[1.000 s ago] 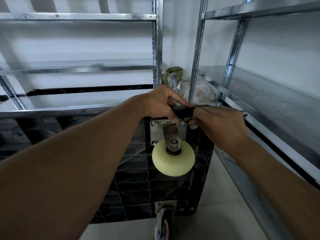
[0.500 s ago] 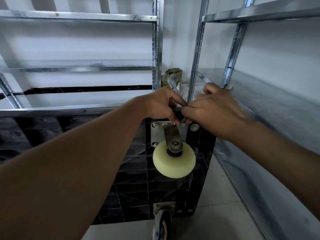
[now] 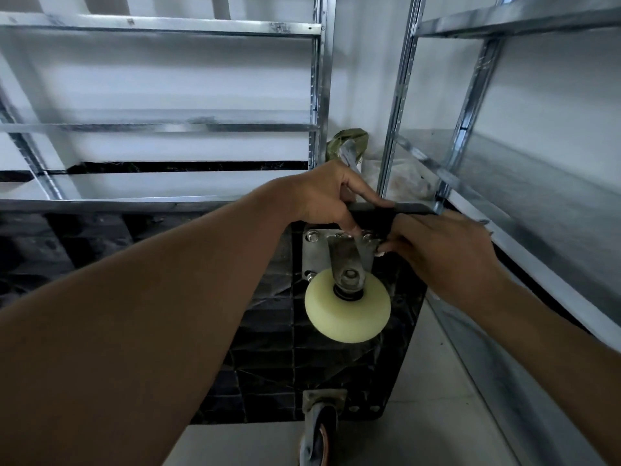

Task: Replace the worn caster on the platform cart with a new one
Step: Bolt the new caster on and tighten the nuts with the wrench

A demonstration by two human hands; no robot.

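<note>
The black platform cart (image 3: pixel 268 331) stands on its side with its underside facing me. A cream-coloured caster wheel (image 3: pixel 347 309) hangs from a metal mounting plate (image 3: pixel 312 253) bolted near the cart's top edge. My left hand (image 3: pixel 322 196) grips that top edge, thumb down on the plate; a silver handle (image 3: pixel 349 156) sticks up behind it. My right hand (image 3: pixel 443 257) is curled round a thin wrench whose end (image 3: pixel 485 223) pokes out past the knuckles, fingertips at the plate's upper right bolt (image 3: pixel 368 235). A grey worn caster (image 3: pixel 319 432) sits at the cart's lower edge.
Bare metal shelving stands behind the cart (image 3: pixel 161 126) and close along the right side (image 3: pixel 537 210). A green bag (image 3: pixel 346 139) and crumpled plastic (image 3: pixel 400 176) lie in the corner between the racks. Pale tiled floor (image 3: pixel 420 432) shows below the cart.
My right hand swung up over the cart's edge half a second ago and has come back down to the right of the bolt. The left hand and caster stayed put.
</note>
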